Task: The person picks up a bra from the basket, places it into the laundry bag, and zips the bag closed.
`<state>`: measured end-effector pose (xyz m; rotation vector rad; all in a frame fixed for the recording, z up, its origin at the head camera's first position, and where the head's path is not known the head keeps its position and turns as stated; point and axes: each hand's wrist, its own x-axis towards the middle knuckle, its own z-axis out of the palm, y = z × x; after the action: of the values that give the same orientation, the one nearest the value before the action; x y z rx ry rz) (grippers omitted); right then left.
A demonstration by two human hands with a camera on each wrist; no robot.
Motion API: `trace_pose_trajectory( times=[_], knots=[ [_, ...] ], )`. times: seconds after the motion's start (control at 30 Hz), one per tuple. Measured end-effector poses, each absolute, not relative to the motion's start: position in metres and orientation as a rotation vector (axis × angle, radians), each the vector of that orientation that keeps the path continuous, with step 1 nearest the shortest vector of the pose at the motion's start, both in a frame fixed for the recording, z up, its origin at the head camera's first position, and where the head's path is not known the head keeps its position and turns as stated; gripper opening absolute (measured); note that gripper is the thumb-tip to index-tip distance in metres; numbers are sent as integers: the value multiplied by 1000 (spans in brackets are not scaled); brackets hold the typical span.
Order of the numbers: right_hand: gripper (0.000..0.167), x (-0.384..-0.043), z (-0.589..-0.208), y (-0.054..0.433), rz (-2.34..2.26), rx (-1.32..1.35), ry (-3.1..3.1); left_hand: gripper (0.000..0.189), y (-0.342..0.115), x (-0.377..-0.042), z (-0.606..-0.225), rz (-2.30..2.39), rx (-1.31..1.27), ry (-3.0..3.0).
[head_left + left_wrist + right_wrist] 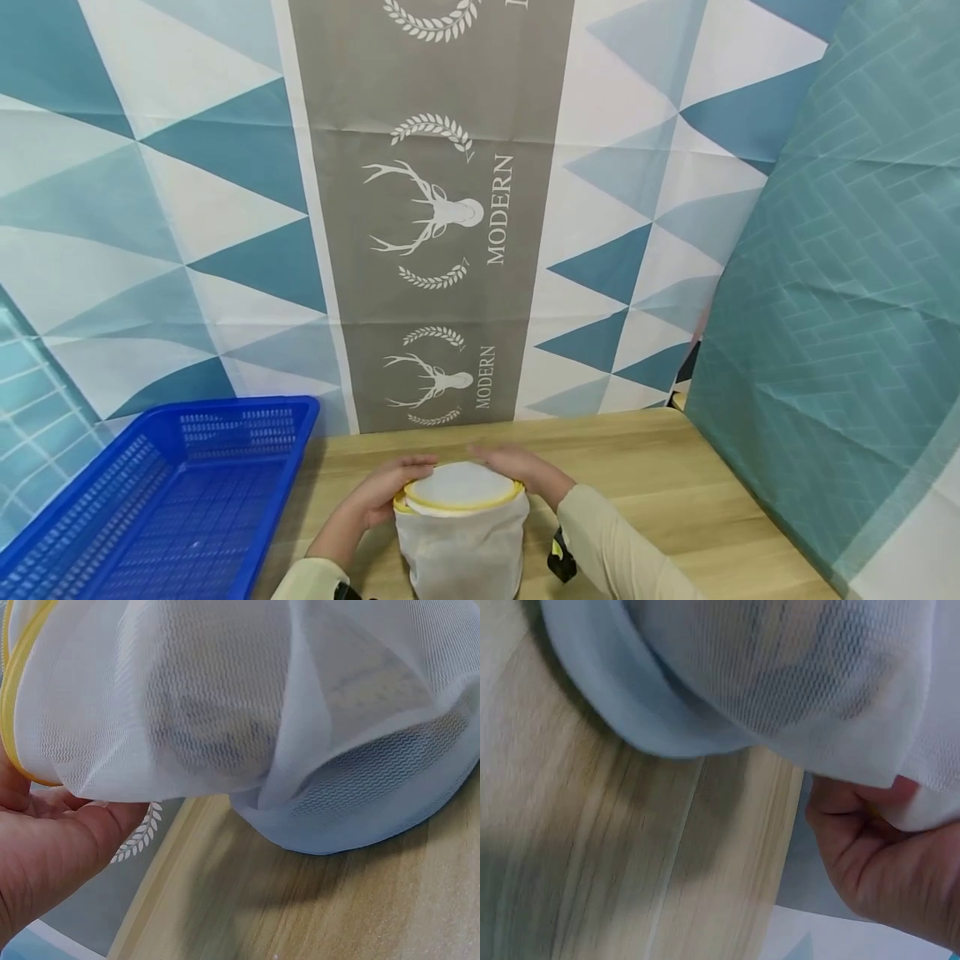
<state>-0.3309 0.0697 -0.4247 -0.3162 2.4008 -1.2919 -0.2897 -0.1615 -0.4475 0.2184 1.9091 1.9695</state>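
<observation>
A white mesh laundry bag (461,554) with yellow trim stands on the wooden table, its round top (457,485) facing up. At its left rim my left hand (382,492) grips the edge, fingers over the top. In the left wrist view the thumb of that hand (60,840) lies under the mesh beside the yellow band (16,690). My right hand (525,471) holds the opposite side of the rim; the right wrist view has its fingers (840,817) curled at the cloth. Something darker shows faintly through the mesh (802,675), its kind hidden.
A blue plastic basket (281,467) with perforated walls stands on the left. The wooden table (600,454) reaches back to a patterned wall covering (427,292). A green sheet (847,333) hangs along the right edge.
</observation>
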Motion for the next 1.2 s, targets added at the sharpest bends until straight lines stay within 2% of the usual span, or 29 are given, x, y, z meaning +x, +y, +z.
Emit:
trace_pose_trajectory(
  times=[0.13,0.27,0.4,0.63,0.77,0.93,1.2],
  knots=[
    [61,-330,-422,71,-1228,-330,2442,56,-158,-292,-446,1978,219,1907],
    [46,-329,-424,75,-1228,-393,2413,52,-153,-291,-444,1951,211,1961],
    [38,-327,-423,81,-1262,-440,2382,48,-148,-292,-440,1920,210,1999],
    [37,-322,-417,84,-1352,-434,2282,46,-145,-297,-439,1909,181,1938],
    [38,-319,-416,80,-1375,-436,2274,43,-145,-300,-444,1917,243,1841],
    [38,-317,-417,77,-1378,-454,2243,48,-147,-302,-451,1896,337,1761],
    [37,-316,-419,77,-1422,-468,2212,40,-154,-304,-461,1807,442,1839]
  ],
)
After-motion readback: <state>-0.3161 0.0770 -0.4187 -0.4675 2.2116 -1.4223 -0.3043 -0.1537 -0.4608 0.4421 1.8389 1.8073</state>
